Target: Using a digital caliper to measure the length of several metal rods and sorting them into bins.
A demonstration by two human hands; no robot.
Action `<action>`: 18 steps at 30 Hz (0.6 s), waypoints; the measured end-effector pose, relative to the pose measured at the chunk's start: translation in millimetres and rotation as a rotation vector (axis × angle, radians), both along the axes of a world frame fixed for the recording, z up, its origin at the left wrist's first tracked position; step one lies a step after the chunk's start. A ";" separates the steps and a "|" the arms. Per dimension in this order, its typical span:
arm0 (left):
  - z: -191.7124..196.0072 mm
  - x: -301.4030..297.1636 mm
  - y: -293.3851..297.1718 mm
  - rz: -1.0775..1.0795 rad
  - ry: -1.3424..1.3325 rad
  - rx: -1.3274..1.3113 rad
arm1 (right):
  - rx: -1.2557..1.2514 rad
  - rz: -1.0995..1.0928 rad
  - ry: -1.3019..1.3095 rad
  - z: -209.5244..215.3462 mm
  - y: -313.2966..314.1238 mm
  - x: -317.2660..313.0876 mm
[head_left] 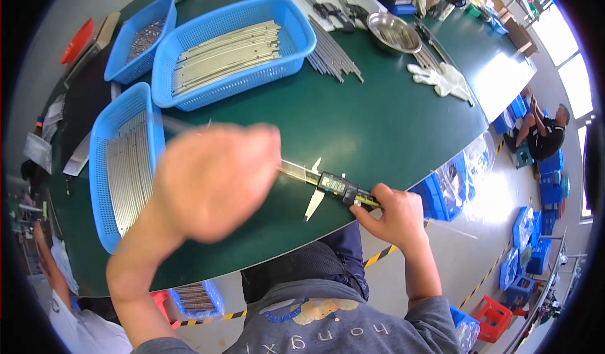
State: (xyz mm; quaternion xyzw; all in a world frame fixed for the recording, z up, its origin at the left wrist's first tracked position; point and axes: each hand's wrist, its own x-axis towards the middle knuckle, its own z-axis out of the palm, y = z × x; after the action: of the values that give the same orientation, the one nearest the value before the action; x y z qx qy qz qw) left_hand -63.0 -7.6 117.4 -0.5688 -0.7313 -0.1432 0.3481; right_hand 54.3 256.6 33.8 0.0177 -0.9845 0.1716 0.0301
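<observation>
and here on the person's right, the thumb and fingers of the right hand [398, 216] are clamped on the end of a digital caliper [332, 182], which sits over the green tabletop [378, 127] near its front edge. across to the left hand [217, 184], a big blur by the caliper's other end: are its fingers together or apart? can't tell, nor whether it grips anything. just beyond, pale rods [129, 171] line the left basket [98, 165], and more rods [227, 55] fill the large basket [239, 84]; a loose bundle of grey rods [328, 51] lies outside, by the metal bowl [387, 46]. progress check: the caliper is out and in hand, but which rods are finished and which remain, nothing shows. on to writing: digits on the caliper's display, mirrored-looking lettering across the grey shirt [302, 332], no brand to call.
</observation>
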 end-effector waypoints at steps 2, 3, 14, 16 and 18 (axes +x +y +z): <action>5.4 -50.4 11.5 0.057 0.047 0.098 | 0.012 0.003 0.033 -2.0 0.5 1.5; 5.7 -76.2 22.9 0.075 -0.049 0.149 | 0.018 -0.001 0.037 -6.1 1.4 2.4; -59.0 -176.4 3.0 0.489 -0.500 -0.032 | -0.028 -0.017 -0.037 -4.1 -3.6 3.9; -38.5 -152.5 9.3 0.376 -0.464 0.188 | -0.013 -0.024 -0.043 -4.2 -3.0 3.8; -5.3 -121.3 11.8 0.116 -0.309 0.394 | 0.001 -0.048 -0.065 -1.8 -3.3 3.8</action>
State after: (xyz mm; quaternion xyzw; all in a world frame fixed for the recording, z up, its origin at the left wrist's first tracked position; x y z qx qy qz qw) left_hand -184.3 4.2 112.1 -0.4182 -0.7653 -0.3481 0.3439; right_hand 58.1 253.3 32.0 -0.0116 -0.9852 0.1710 0.0022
